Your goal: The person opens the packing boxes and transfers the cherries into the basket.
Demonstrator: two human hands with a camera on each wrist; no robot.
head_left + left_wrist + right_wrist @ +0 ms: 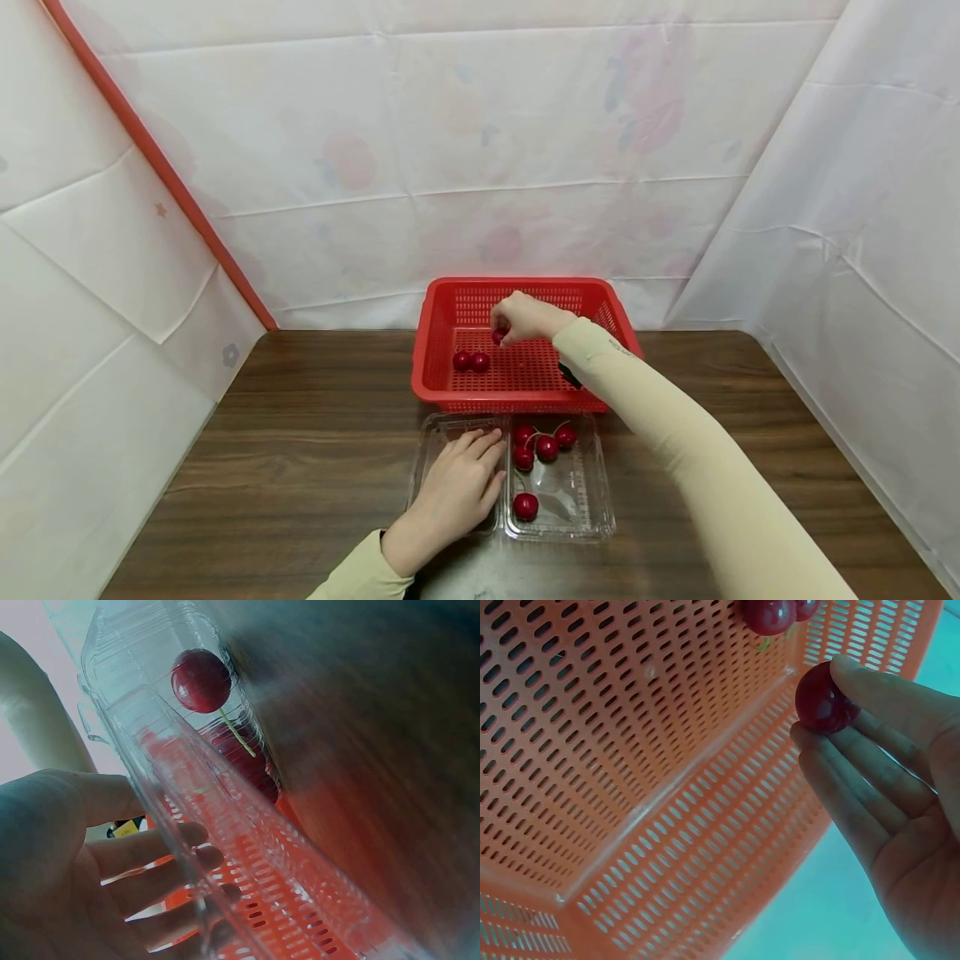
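Over the red plastic basket [429, 333], my right hand [527, 317] pinches a dark red cherry [821, 701] between thumb and fingertips. A pair of cherries [480, 362] lies together on the basket's slotted floor, left of that hand. In front of the basket, a clear plastic clamshell box [573, 492] lies unfolded, and several cherries [547, 448] with stems sit in its right half. My left hand [457, 483] rests on the box's left half with its fingers extended. The left wrist view shows those fingers [150, 844] against the clear plastic wall.
A dark wood-grain table [322, 442] carries the basket and box. White patterned sheeting [480, 150] hangs behind and along both sides. A red strip [165, 175] runs down the left back corner. One cherry [526, 506] lies apart near the box's front edge.
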